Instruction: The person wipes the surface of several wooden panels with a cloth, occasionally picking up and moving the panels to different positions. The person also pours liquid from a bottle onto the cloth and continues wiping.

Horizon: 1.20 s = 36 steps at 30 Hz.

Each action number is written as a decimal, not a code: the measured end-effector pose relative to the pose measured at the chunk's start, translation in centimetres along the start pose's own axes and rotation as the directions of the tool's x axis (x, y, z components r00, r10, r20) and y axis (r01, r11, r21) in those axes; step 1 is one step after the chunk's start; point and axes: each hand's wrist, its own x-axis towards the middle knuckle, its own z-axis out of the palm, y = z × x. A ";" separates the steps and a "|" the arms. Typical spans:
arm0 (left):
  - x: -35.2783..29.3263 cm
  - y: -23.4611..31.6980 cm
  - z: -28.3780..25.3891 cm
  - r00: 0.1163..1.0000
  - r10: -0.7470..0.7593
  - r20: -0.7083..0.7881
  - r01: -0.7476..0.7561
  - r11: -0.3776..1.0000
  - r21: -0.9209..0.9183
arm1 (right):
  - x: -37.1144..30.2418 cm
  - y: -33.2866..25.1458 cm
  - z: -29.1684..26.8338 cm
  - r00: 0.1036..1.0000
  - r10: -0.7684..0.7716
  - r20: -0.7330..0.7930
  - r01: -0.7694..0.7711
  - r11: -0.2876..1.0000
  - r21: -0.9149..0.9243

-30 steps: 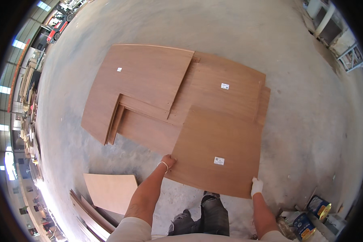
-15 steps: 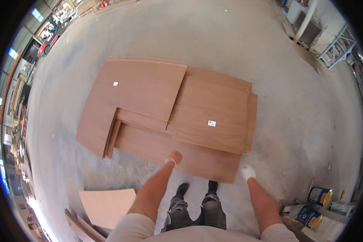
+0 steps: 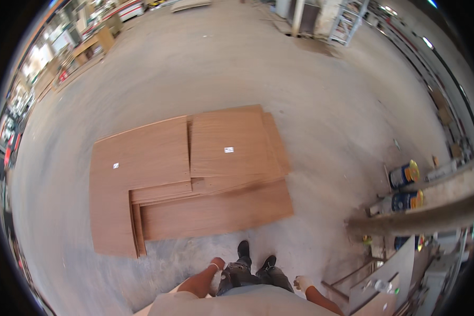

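Note:
Brown wood panels lie flat in a low stack on the floor ahead of my feet. On its left is a panel with a cut-out corner [image 3: 139, 152]; beside that lies a rectangular panel [image 3: 227, 139], and a long panel [image 3: 221, 208] shows along the near side. Small white labels mark two of the tops. My left hand [image 3: 218, 262] hangs low by my left leg, apart from the stack, with a pale band at its wrist. By my right leg is my right hand [image 3: 302, 283], pale as if gloved. Both are small and blurred, and their fingers are unclear.
To the right stand several paint-type cans [image 3: 404, 175] near a thick horizontal beam [image 3: 416, 221]. A pale sheet [image 3: 384, 276] leans at the lower right. Wooden furniture [image 3: 95, 43] stands far left, and a metal frame [image 3: 347, 22] is at the far wall.
My view has swung to the right, so the panels sit further left and the cans show more fully. Both hands have dropped back toward my body, away from the stack.

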 end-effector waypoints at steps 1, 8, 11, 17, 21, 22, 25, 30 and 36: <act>1.9 -0.7 -1.6 0.991 -0.132 -0.027 0.128 0.985 -0.119 | 0.1 2.3 -2.2 0.996 -0.090 -0.024 0.088 0.992 -0.089; 5.3 -4.9 -8.4 0.916 -0.380 -0.124 0.344 0.907 -0.243 | -7.6 4.7 -1.3 0.947 -0.222 -0.233 0.319 0.735 0.598; 6.8 -3.7 -12.1 0.940 -0.220 -0.262 0.236 0.971 0.032 | -11.5 4.7 1.5 0.909 -0.341 -0.241 0.414 0.653 0.634; 10.1 20.1 -11.1 0.926 0.099 -0.364 -0.106 0.994 0.001 | -15.2 22.0 5.6 0.915 -0.201 -0.350 0.400 0.559 0.726; 7.6 37.6 -4.1 0.863 0.409 -0.297 -0.444 0.894 -0.057 | -14.6 40.2 10.8 0.948 0.136 -0.288 0.222 0.366 0.904; 6.0 41.1 -0.9 0.870 0.428 -0.246 -0.468 0.873 -0.137 | -15.5 44.1 12.4 0.949 0.197 -0.246 0.157 0.383 0.910; 1.5 47.7 8.3 0.829 0.558 -0.038 -0.554 0.808 -0.201 | -17.7 56.5 18.6 0.937 0.301 -0.175 0.027 0.438 0.898; 0.4 53.0 10.7 0.764 0.614 0.198 -0.639 0.764 0.095 | -20.3 62.8 25.3 0.903 0.384 -0.191 0.072 0.304 0.950; 5.9 60.2 10.4 0.762 0.646 0.042 -0.636 0.737 0.229 | -18.3 60.7 30.5 0.897 0.385 -0.216 0.202 0.075 0.976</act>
